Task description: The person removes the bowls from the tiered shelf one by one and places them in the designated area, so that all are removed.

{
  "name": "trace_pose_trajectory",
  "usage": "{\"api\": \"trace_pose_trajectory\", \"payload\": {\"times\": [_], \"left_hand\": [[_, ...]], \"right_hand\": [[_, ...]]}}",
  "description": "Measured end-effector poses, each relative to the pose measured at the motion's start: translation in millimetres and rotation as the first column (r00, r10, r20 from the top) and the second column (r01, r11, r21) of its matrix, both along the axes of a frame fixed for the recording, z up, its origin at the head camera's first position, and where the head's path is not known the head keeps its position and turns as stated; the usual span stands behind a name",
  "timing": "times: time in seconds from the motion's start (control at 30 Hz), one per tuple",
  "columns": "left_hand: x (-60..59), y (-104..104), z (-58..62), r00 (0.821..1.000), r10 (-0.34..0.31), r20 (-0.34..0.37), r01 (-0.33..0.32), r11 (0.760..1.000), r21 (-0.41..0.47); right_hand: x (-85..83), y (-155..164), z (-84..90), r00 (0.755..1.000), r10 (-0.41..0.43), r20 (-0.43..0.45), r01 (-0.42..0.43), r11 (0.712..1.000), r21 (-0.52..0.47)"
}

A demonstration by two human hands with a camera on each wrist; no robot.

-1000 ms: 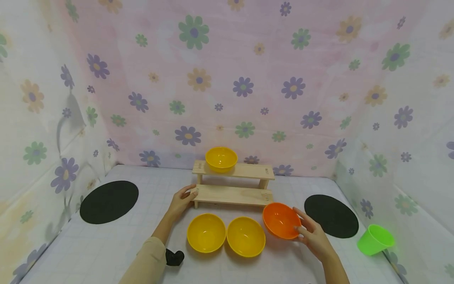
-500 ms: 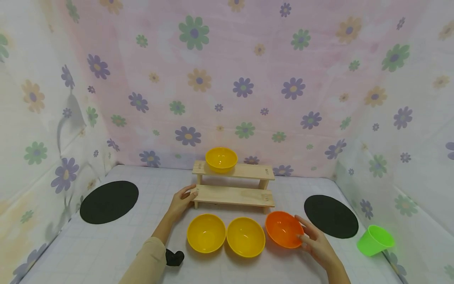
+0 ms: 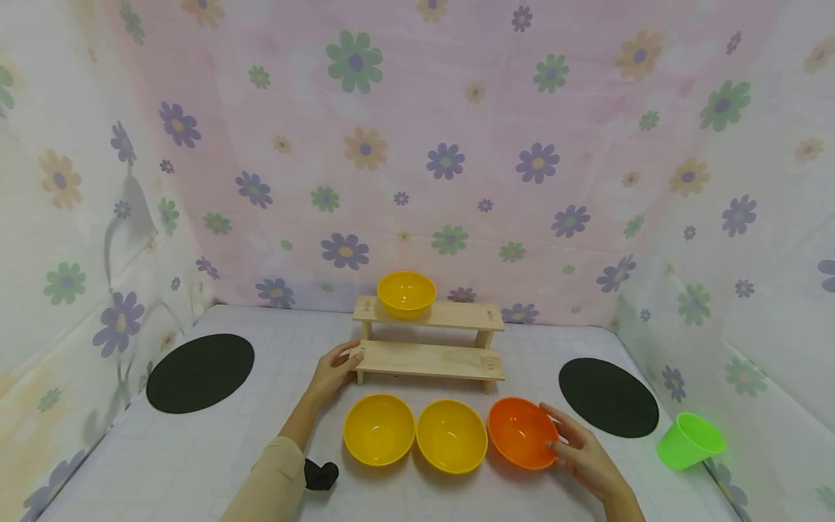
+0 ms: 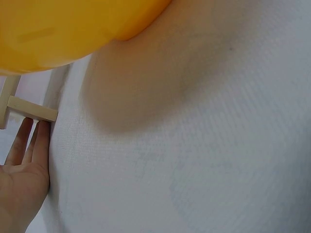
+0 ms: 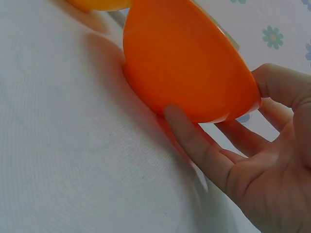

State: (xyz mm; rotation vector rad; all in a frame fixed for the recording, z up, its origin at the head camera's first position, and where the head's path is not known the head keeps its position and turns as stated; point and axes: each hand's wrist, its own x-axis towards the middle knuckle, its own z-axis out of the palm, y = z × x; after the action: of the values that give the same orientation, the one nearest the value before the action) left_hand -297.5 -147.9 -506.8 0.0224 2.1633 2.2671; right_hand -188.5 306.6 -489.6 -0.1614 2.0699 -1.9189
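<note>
My right hand (image 3: 580, 453) grips an orange bowl (image 3: 522, 433) by its right side, fingers at the rim and against the outer wall. In the right wrist view the orange bowl (image 5: 184, 63) stands low over the white cloth; whether its base touches cannot be told. Two yellow bowls (image 3: 379, 430) (image 3: 451, 436) form a row to its left. Against the left end of the lower step of a wooden two-step rack (image 3: 430, 360) rests my left hand (image 3: 335, 371); its fingers look straight in the left wrist view. Another yellow bowl (image 3: 407, 293) sits on the upper step.
Black oval mats (image 3: 201, 373) (image 3: 609, 397) lie at left and right. A green cup (image 3: 690, 441) leans by the right edge. Near my left sleeve is a small black object (image 3: 322, 475). Flower-patterned cloth (image 3: 417, 181) walls in the table.
My right hand has drawn the orange bowl away from the rack toward me, into line with the two yellow bowls. The left hand has stayed at the rack.
</note>
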Motion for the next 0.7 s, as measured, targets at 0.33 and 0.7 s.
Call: {"api": "trace_pose_trajectory", "payload": {"times": [0.33, 0.7], "left_hand": [[1.2, 0.4, 0.5, 1.0, -0.002, 0.002, 0.002, 1.0, -0.008], [1.4, 0.6, 1.3, 1.0, -0.007, 0.009, 0.007, 1.0, -0.002]], "right_hand": [[0.9, -0.7, -0.9, 0.998, 0.064, -0.015, -0.064, 0.997, -0.031], [-2.5, -3.3, 4.4, 0.999, -0.046, -0.027, 0.05, 0.986, 0.162]]}}
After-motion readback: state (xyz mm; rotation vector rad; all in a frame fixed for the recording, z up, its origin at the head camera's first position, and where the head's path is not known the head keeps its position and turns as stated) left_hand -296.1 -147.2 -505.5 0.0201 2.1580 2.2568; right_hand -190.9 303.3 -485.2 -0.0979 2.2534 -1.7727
